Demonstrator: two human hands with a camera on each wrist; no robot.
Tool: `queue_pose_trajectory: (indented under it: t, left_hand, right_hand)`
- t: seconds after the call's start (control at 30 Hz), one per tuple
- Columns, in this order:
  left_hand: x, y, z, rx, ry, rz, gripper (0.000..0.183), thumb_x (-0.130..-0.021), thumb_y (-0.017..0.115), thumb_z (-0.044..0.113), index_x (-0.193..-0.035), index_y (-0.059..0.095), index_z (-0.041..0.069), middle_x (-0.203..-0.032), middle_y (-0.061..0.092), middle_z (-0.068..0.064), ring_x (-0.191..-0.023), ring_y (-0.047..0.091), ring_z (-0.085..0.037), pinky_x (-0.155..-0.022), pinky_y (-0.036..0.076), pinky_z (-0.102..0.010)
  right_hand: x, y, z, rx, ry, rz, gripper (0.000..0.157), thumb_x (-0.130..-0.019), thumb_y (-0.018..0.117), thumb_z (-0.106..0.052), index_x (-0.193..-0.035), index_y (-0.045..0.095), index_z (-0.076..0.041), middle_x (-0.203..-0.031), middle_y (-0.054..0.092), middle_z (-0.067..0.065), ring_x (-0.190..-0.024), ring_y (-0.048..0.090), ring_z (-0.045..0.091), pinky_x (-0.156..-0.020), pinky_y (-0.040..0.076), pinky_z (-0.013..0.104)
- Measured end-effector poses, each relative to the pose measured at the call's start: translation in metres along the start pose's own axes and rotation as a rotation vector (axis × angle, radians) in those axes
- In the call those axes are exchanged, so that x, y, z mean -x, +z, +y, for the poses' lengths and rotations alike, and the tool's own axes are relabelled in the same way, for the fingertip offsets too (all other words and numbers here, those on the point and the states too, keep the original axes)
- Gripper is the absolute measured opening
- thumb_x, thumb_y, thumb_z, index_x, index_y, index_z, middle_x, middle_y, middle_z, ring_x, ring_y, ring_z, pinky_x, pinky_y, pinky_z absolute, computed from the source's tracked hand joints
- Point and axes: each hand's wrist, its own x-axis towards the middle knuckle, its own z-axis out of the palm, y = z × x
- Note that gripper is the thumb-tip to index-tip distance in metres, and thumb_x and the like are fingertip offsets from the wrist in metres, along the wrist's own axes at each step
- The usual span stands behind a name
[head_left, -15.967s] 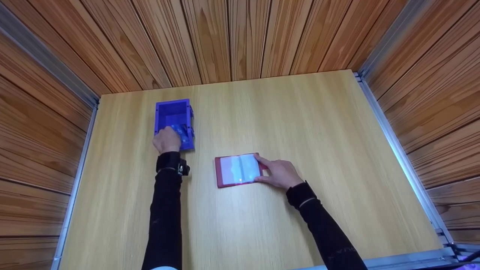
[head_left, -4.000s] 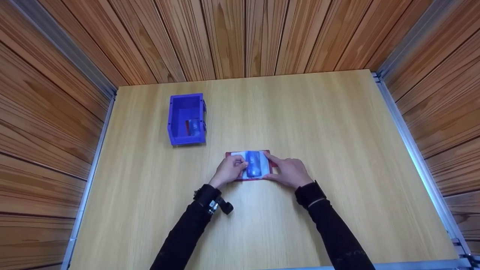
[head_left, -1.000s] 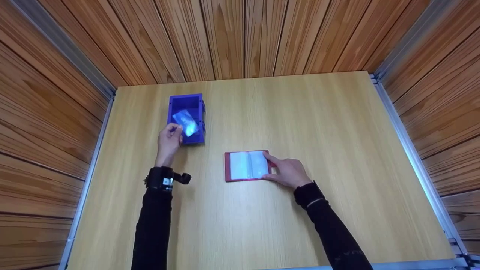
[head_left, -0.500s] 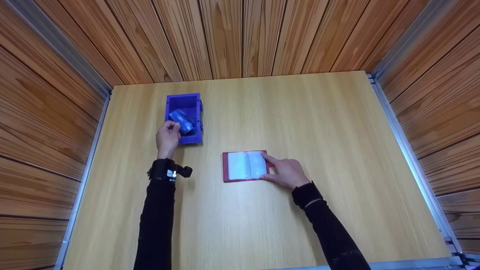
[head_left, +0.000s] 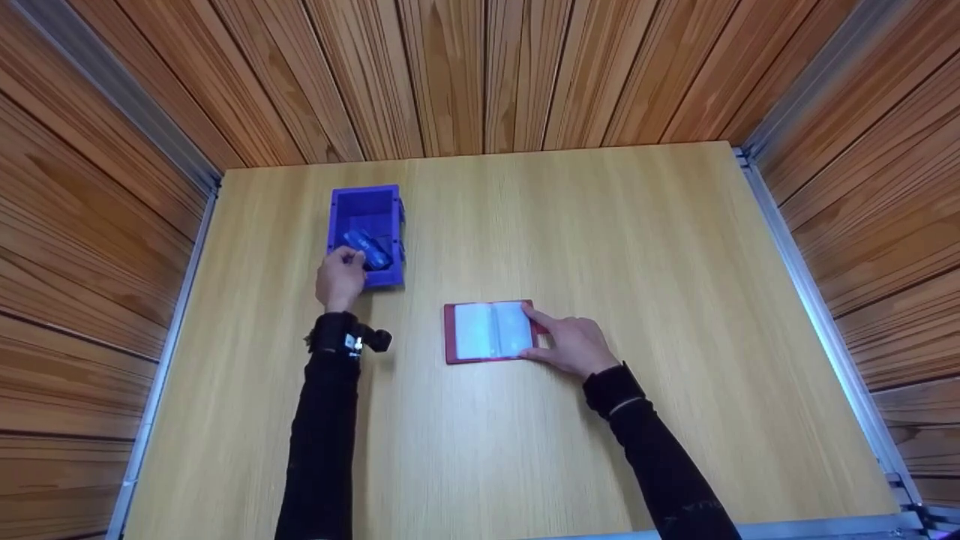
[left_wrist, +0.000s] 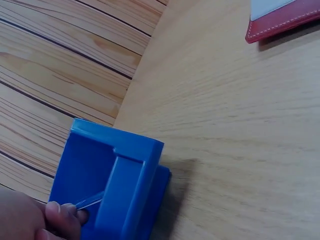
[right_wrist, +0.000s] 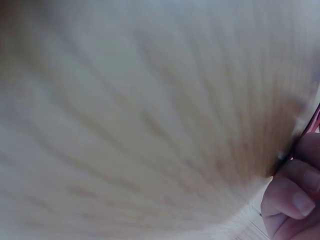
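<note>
At the left of a pale wood-grain table (head_left: 637, 247), near its far edge: one blue-purple plastic bin (head_left: 366, 201), upright.

Item: left hand (head_left: 340, 279), at the bin's near left corner. Thumb and fingers together, pinching one thin, glossy blue card (head_left: 367, 249). Card tilted, inside the bin's outline in the head view; in the left wrist view its edge shows between the fingertips. Whether it touches the bin floor, cannot tell.

Item: one red card holder (head_left: 450, 334), white stitching on its cover, lying spread at mid-table, to the right of the bin and well apart from it. Clear sleeve pages (head_left: 474, 331) face up.

Item: right hand (head_left: 574, 345), clamped on the holder's right edge, thumb and forefinger apart at its two corners. The right wrist view, mostly blurred table, gives only curled fingers beside a sliver of red.

Condition notes, by judgement: the slick card could slip if the pinch rests on too little of its edge; it could snag on the bin wall if moved at its present tilt; the pages could spring over if the right hand's hold loosens.
</note>
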Motion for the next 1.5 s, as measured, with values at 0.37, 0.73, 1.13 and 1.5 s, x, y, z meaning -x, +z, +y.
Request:
queue_pose_trajectory:
  t: [0.37, 0.73, 1.13, 1.5]
  left_hand:
    - [-0.005, 0.002, 0.003, -0.173, -0.023, -0.008, 0.030, -0.105, 0.052, 0.033, -0.109, 0.072, 0.010, -0.120, 0.074, -0.014, -0.107, 0.070, -0.035, -0.090, 0.051, -0.051]
    - [-0.006, 0.003, 0.011, -0.308, -0.038, -0.003, 0.025, -0.101, 0.054, 0.025, -0.078, 0.055, 0.014, -0.110, 0.075, -0.014, -0.102, 0.070, -0.032, -0.088, 0.052, -0.047]
    - [-0.008, 0.005, 0.011, -0.357, -0.014, -0.021, 0.021, -0.101, 0.054, 0.022, -0.087, 0.063, 0.009, -0.113, 0.074, -0.017, -0.101, 0.070, -0.033, -0.090, 0.053, -0.049]
    - [-0.005, 0.007, 0.008, -0.330, 0.004, 0.008, 0.023, -0.099, 0.050, 0.019, -0.079, 0.059, 0.012, -0.104, 0.075, -0.014, -0.094, 0.070, -0.031, -0.083, 0.052, -0.046]
  right_hand:
    - [-0.001, 0.000, -0.001, 0.000, 0.013, -0.019, 0.088, -0.085, 0.074, -0.065, -0.158, 0.043, -0.027, -0.066, 0.030, -0.006, -0.060, 0.025, 0.015, -0.063, 0.023, 0.031]
    - [0.000, -0.001, 0.000, -0.010, 0.019, -0.024, 0.088, -0.085, 0.073, -0.066, -0.159, 0.042, -0.027, -0.067, 0.027, -0.006, -0.060, 0.022, 0.014, -0.063, 0.023, 0.032]
    - [0.001, 0.000, 0.001, -0.009, 0.001, 0.000, 0.086, -0.085, 0.075, -0.063, -0.157, 0.045, -0.027, -0.064, 0.032, -0.007, -0.060, 0.028, 0.014, -0.063, 0.026, 0.031]
    - [0.002, 0.000, 0.000, -0.006, 0.014, -0.004, 0.087, -0.085, 0.075, -0.064, -0.158, 0.043, -0.028, -0.065, 0.030, -0.006, -0.060, 0.026, 0.014, -0.063, 0.025, 0.031]
